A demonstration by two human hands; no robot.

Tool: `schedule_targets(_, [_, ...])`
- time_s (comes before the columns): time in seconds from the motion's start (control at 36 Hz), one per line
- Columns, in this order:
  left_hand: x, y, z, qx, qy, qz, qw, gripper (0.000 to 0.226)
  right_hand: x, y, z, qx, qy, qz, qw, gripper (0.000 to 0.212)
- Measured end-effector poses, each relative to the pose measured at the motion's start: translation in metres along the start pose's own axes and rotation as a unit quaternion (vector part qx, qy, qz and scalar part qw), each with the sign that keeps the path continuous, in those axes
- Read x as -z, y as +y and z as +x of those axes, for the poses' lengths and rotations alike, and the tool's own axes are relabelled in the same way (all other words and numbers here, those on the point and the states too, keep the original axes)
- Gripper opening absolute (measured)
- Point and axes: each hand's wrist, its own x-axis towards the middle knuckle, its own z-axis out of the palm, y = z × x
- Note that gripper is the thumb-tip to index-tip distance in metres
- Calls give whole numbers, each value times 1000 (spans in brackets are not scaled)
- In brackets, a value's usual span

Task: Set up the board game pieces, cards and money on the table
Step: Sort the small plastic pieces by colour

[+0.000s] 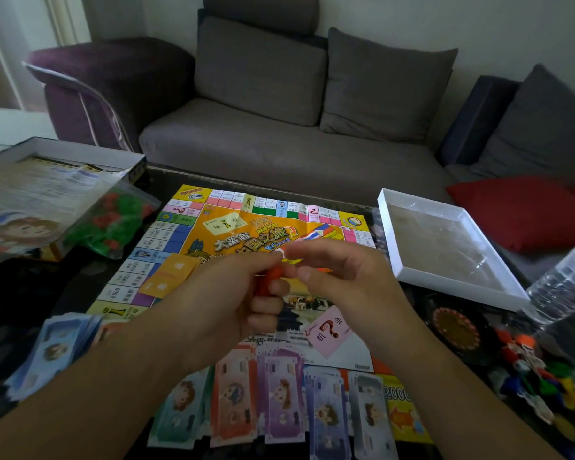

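Both hands meet above the board [166, 234]: left hand [233, 293] grips a red piece [273, 277], right hand [339, 277] pinches it.

Grey sofa [279, 134] sitting behind dark surface [30, 293], purple armrest [113, 81] at left. Red cushion [525, 210] lying right, daylight coming in from left.

The left hand [243, 293] covers most of a red piece [272, 281], so its shape cannot be told. Both hands hide the game board [193, 227] centre. The plastic bottle [560, 287] (motion-blurred) is cut by the right edge, and the money row [279, 403] by the bottom edge.
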Motion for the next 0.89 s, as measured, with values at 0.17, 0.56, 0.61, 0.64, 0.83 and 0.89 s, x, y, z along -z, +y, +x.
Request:
schedule_targets(0.17, [9, 2, 15, 2, 70, 52, 996, 14, 26, 33, 26, -72, 176, -73, 979, 39])
schedule_targets(0.56, [10, 2, 40, -8, 73, 22, 997, 18, 23, 89, 67, -130, -15, -345, 929, 39])
schedule_targets(0.61, [12, 1, 40, -8, 72, 22, 997, 17, 23, 91, 68, -115, -16, -335, 935, 38])
schedule_targets(0.64, [13, 1, 40, -7, 72, 26, 997, 16, 23, 95, 68, -100, -3, -333, 937, 32])
schedule_targets(0.83, [18, -1, 42, 7, 79, 44, 996, 16, 20, 100, 60, -55, 13, -372, 927, 20])
schedule_targets(0.89, [17, -2, 42, 7, 81, 45, 996, 16, 18, 97, 58, -51, 0, -381, 923, 22])
